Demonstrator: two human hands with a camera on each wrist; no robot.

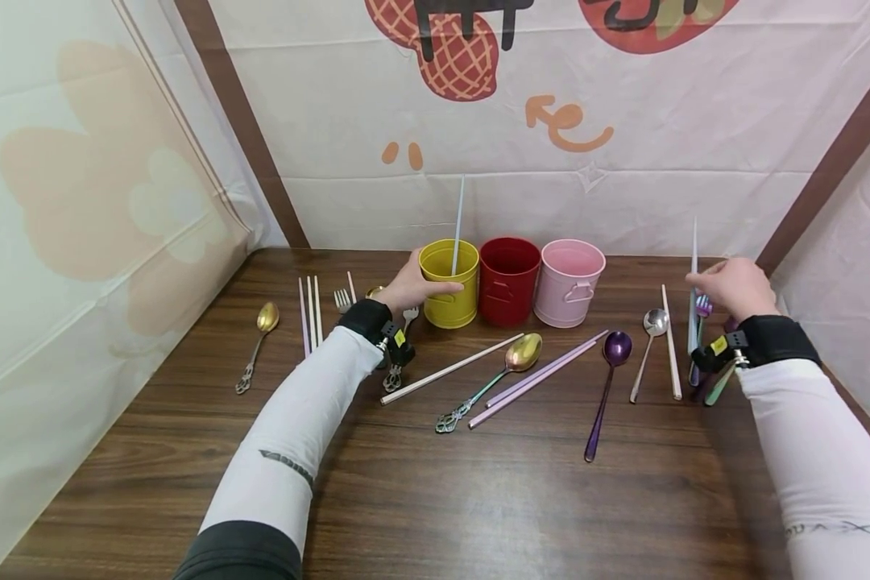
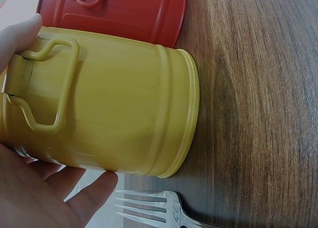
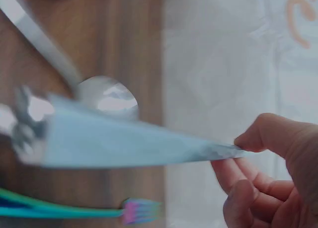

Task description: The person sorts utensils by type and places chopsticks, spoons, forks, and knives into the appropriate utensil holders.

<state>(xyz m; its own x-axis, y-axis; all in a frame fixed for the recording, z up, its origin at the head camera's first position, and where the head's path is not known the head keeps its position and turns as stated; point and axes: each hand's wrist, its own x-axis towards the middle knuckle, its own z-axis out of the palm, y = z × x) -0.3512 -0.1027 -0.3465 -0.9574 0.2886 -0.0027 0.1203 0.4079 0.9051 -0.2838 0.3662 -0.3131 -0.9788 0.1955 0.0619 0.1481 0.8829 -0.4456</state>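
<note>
My left hand grips the side of a small yellow bucket, thumb near its front handle and fingers along its left side. One light blue chopstick stands upright in that bucket. At the far right, my right hand pinches a light blue chopstick near one end, between thumb and fingers. Below the right hand lie a rainbow-coloured fork and a silver spoon. A silver fork lies beside the yellow bucket.
A red bucket and a pink bucket stand in a row right of the yellow one. Across the wooden table lie a white chopstick, pink chopsticks, a gold-bowled spoon, a purple spoon and another gold-bowled spoon.
</note>
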